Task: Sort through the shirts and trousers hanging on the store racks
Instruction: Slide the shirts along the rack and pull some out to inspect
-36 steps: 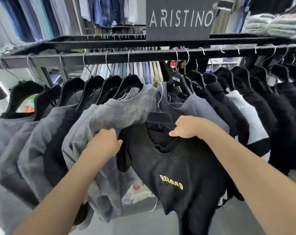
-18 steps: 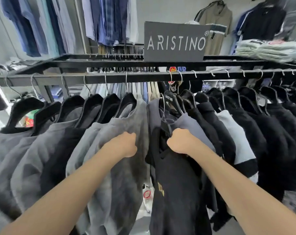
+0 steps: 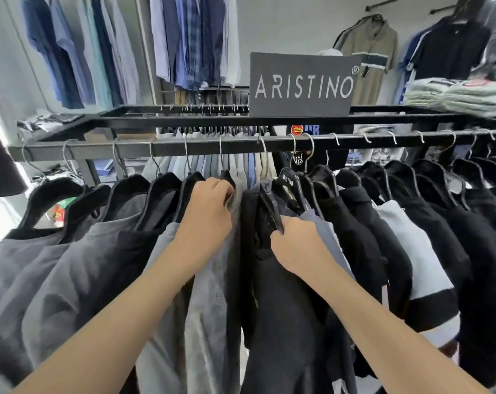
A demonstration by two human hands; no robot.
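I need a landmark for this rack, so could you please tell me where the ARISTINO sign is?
The ARISTINO sign stands just right of centre in the head view, on the rack's top frame, left of the folded pale clothes.

Both bare forearms reach up and forward, close together, the left hand (image 3: 209, 207) curled over the shoulder of a grey shirt (image 3: 209, 308), the right hand (image 3: 296, 241) gripping a black hanger (image 3: 271, 209).
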